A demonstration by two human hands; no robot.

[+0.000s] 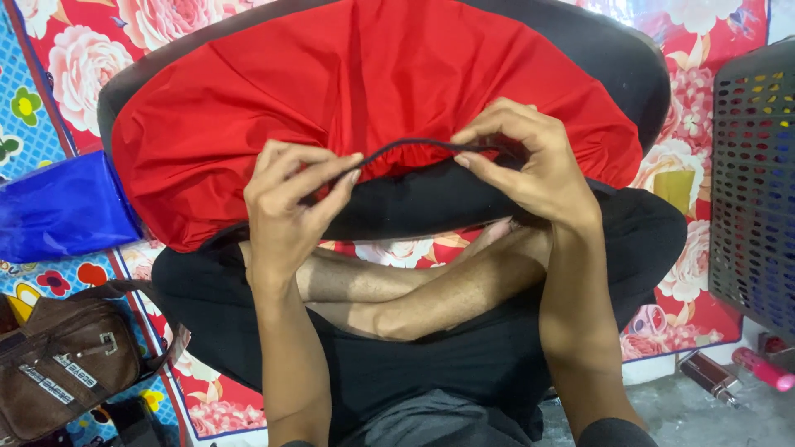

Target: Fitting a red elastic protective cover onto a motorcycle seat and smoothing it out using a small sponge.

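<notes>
Over the crossed legs, the red cloth (pixel 373 74) spreads away from the person, its gathered near edge hemmed by a black elastic band (pixel 414 146). Left hand (pixel 286 207) pinches the band's left end, fingers closed; right hand (pixel 530 161) pinches its right end, band taut between. Left of the cloth: blue bag (pixel 62 207), brown bag (pixel 62 364). Right: dark perforated crate (pixel 755 182), close. Little free room on either side.

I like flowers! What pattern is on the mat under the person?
Pink and white roses on red mat, head view.
</notes>
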